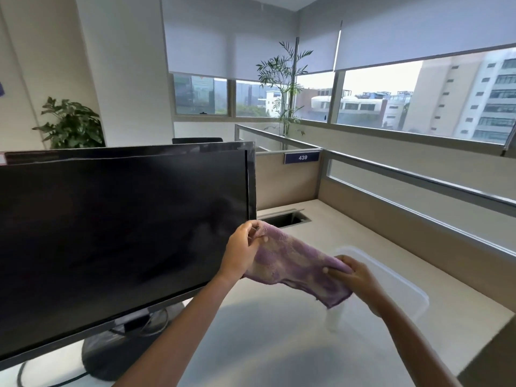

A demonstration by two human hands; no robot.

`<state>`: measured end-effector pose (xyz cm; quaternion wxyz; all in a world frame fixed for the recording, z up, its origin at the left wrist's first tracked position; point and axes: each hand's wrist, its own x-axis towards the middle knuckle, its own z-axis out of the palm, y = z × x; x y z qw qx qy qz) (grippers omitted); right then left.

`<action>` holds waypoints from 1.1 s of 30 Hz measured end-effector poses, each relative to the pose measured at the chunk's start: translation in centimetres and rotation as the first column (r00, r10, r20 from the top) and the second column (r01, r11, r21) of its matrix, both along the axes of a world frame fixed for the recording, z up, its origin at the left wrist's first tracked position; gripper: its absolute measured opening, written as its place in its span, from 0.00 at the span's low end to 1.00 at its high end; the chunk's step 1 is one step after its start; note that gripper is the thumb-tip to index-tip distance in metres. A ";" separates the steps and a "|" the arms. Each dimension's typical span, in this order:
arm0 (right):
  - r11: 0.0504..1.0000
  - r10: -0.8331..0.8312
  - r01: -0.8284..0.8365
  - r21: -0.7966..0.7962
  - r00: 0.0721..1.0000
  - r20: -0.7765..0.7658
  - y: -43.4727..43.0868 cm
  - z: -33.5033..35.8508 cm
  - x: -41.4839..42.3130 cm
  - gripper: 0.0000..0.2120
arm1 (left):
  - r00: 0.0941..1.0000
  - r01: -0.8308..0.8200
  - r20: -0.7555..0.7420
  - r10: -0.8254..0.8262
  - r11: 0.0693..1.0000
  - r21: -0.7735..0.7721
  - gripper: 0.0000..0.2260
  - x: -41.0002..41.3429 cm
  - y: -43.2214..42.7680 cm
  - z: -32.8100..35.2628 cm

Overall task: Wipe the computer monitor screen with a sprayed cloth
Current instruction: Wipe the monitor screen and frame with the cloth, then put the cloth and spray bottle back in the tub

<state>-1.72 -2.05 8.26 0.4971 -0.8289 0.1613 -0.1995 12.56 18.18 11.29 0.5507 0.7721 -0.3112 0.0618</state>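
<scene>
Stretching between the two hands is one purple cloth (293, 268), its far end pinched by the left hand (241, 251) and its near end gripped by the right hand (353, 276). One dark monitor (120, 233) stands just left of the left hand, and what looks like one clear plastic bin (402, 286) sits under the right. Beyond both hands, one blue partition tag (302, 157) reads "439".

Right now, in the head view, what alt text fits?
Two bare hands stretch a purple terry cloth between them, left hand near the lower right corner of a dark, switched-off flat monitor, right hand above a clear plastic bin on a pale desk.
</scene>
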 end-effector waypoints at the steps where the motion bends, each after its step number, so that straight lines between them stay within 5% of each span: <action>1: 1.000 -0.017 0.017 0.014 1.000 0.014 -1.0 0.3 -0.4 0.02 | 1.000 0.021 -0.010 -0.022 1.000 -0.015 0.10 -0.2 -1.1 0.3; 10: 0.962 -0.235 0.214 0.169 0.966 0.111 -9.0 0.4 -3.0 0.12 | 0.998 0.033 -0.051 -0.033 0.999 -0.016 0.04 -0.4 -13.2 1.7; 15: 0.937 -0.324 0.326 -0.121 0.945 0.038 -13.2 -0.8 -3.6 0.09 | 0.991 0.101 -0.090 -0.094 0.992 0.072 0.02 0.0 -19.6 0.7; 19: 0.892 -0.389 0.361 -0.271 0.919 -0.058 -15.8 -3.2 -3.3 0.05 | 0.971 0.221 -0.146 -0.189 0.943 0.248 0.11 0.6 -23.8 -1.2; 26: 0.883 -0.384 0.198 -0.427 0.826 -0.413 -18.2 -7.1 -2.6 0.09 | 0.938 0.346 -0.191 -0.289 0.764 0.545 0.17 0.8 -27.9 -6.3; 33: 0.811 -0.341 -0.049 -0.583 0.770 -0.539 -17.8 -8.4 -2.0 0.11 | 0.939 0.305 -0.135 -0.317 0.582 0.754 0.16 1.8 -30.1 -9.2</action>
